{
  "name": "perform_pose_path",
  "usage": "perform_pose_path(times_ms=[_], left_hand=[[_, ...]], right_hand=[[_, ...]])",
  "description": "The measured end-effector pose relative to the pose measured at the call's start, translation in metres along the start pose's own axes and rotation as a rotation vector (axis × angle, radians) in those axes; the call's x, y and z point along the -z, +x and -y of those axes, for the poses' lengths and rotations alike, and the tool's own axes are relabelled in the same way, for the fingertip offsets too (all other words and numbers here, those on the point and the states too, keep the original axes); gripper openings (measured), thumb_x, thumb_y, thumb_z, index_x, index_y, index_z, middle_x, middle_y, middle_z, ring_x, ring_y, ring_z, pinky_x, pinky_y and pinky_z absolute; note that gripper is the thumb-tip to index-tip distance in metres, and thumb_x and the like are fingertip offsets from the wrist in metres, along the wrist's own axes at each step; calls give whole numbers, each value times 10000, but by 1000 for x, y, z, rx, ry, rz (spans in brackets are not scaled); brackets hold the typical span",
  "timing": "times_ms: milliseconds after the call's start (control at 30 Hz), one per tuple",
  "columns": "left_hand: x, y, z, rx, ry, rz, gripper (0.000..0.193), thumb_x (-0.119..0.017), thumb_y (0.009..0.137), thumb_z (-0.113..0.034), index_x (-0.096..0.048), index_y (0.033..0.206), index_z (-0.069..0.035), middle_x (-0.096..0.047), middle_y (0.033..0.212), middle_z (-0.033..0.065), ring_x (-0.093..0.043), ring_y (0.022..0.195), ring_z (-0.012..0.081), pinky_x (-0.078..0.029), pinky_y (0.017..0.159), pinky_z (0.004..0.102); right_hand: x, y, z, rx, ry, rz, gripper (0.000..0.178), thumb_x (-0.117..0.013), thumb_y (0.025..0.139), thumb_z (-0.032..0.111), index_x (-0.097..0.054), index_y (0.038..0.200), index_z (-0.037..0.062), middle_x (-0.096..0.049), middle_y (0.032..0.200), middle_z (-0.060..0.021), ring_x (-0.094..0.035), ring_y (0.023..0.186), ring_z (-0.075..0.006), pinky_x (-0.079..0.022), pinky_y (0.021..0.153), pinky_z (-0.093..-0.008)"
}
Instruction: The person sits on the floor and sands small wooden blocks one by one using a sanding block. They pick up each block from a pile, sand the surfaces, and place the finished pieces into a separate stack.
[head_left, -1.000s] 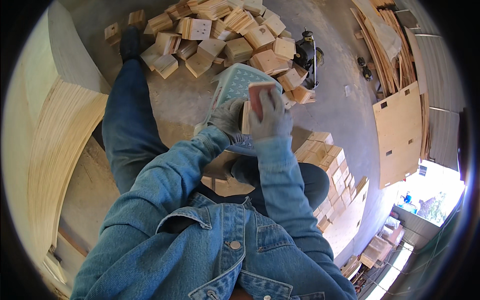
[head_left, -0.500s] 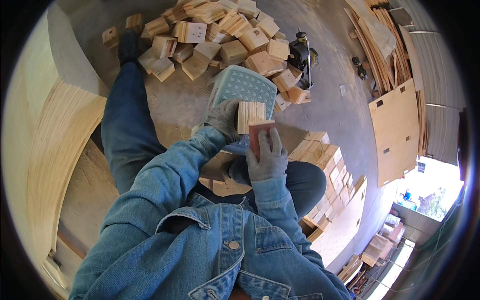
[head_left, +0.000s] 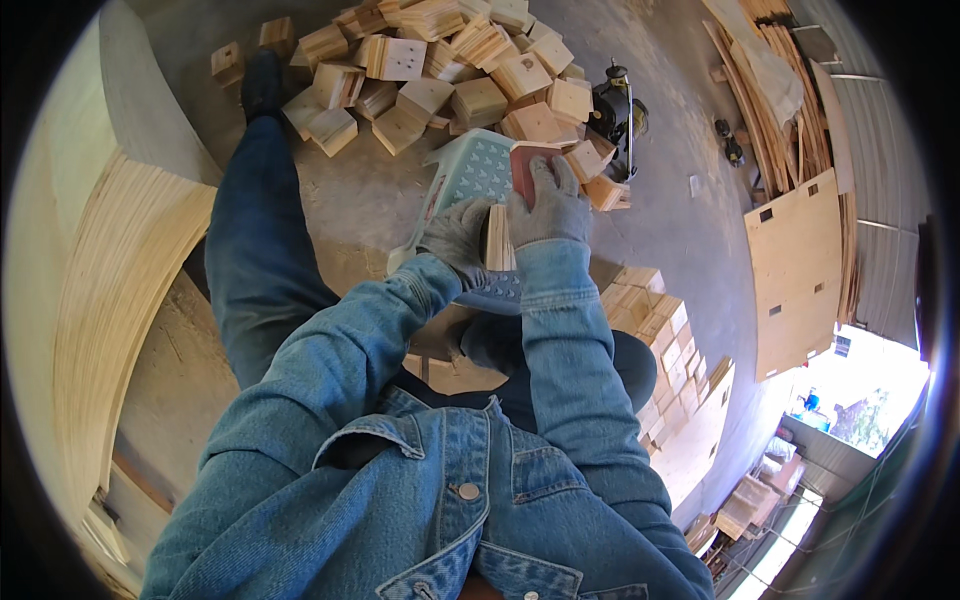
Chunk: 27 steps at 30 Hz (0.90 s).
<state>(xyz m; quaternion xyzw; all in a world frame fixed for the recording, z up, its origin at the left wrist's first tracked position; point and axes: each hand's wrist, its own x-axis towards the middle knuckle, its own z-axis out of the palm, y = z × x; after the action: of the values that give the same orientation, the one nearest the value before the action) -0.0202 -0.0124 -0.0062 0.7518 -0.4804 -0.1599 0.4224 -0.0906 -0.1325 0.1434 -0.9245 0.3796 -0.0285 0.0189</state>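
Observation:
A block of layered plywood (head_left: 498, 242) rests on a pale teal plastic stool (head_left: 474, 166) in front of me. My left hand (head_left: 456, 240), in a grey glove, is closed on the plywood block's left side. In my right hand (head_left: 556, 208), gloved the same way, is a flat reddish-brown sanding block (head_left: 523, 168). Its fingers lie over the sanding block, which is at the far right part of the stool, just beyond the plywood block. The right hand and sleeve hide the plywood block's right side.
Beyond the stool lies a loose heap of wooden blocks (head_left: 425, 97). A black tool with a metal bar (head_left: 618, 115) stands right of it. Stacked blocks (head_left: 655, 335) are by my right knee. Large curved-looking plywood sheets (head_left: 130, 240) rise at left; boards (head_left: 797, 270) lean at right.
My right hand has pushed the sanding block away from me, from the near right edge of the plywood block to beyond it. My left hand keeps its hold, nearly still.

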Motion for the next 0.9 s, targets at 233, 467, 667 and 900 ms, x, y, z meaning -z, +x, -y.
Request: perform_pose_path(times_ms=[233, 467, 667, 900], left_hand=[[23, 4, -23, 18, -41, 91, 882, -871, 732, -467, -491, 1460, -144, -573, 1414, 139, -526, 1364, 358, -447, 1168, 459], [23, 1, -20, 19, -54, -21, 833, -842, 765, -475, -507, 1436, -111, -584, 1389, 154, -558, 1312, 362, -463, 1145, 463], [24, 1, -20, -59, -49, -23, 802, -843, 767, -437, -514, 1430, -128, -595, 1369, 154, -584, 1273, 369, -477, 1125, 463], [12, 3, -9, -80, 6, -85, 864, -898, 694, -434, -515, 1398, -114, -632, 1279, 165, -612, 1200, 394, -521, 1034, 486]], right_hand=[[8, -62, 4, 6, -14, -7, 664, -767, 885, 389, -611, 1487, 157, -494, 1590, -157, -616, 1223, -456, -517, 1032, -547], [18, -162, -1, 109, 134, -38, 630, -787, 847, 305, -646, 1437, 139, -508, 1558, -167, -619, 1153, -466, -527, 970, -581], [15, -127, -1, 137, 108, -85, 632, -799, 835, 298, -650, 1430, 144, -510, 1552, -164, -626, 1132, -465, -528, 956, -577], [14, -9, 6, -43, 45, 52, 650, -757, 895, 374, -616, 1482, 134, -519, 1574, -162, -615, 1264, -451, -512, 1073, -517]])
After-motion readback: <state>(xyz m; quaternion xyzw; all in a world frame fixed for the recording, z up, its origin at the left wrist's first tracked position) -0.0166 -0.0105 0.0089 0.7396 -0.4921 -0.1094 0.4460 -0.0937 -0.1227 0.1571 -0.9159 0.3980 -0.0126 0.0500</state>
